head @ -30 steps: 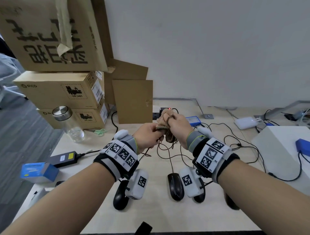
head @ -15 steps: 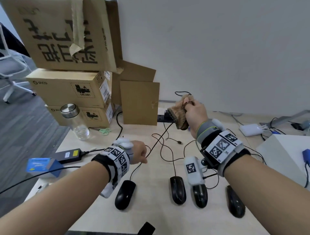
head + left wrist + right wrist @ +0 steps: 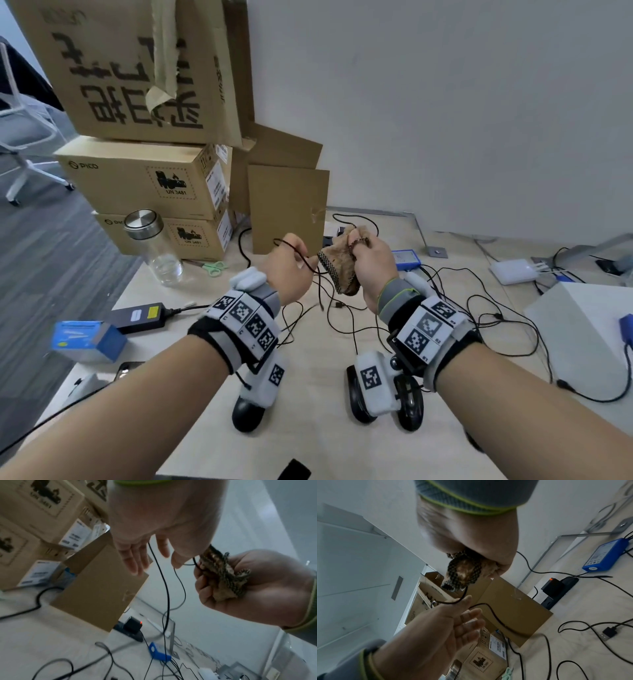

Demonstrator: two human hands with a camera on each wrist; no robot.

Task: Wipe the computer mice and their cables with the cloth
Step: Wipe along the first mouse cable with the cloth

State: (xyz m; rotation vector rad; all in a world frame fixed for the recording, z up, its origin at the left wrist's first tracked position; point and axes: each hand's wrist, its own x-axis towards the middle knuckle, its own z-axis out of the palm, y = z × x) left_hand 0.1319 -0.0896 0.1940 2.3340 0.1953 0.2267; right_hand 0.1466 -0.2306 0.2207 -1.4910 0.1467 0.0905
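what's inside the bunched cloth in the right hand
A thin black cable enters the cloth gripped by the right hand; its stretch inside is covered by folds and fingers.

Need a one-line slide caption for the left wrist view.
Right hand grips a brown knitted cloth bunched around a thin black cable, which runs past the left hand's straightened fingers.

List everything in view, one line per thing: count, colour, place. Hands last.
mice: at least three visible, black, near table edge, partly hidden by wrist gear
cable: black, hanging from raised hands to table
cloth: one, brown, bunched
cardboard boxes: three stacked, brown, far left
jar: one, clear, metal lid, beside boxes
scissors: one, green handles, near jar
power brick: one, black, left
blue box: one, left edge
left hand: fingers loosely open, cable across them
right hand: grips cloth around cable
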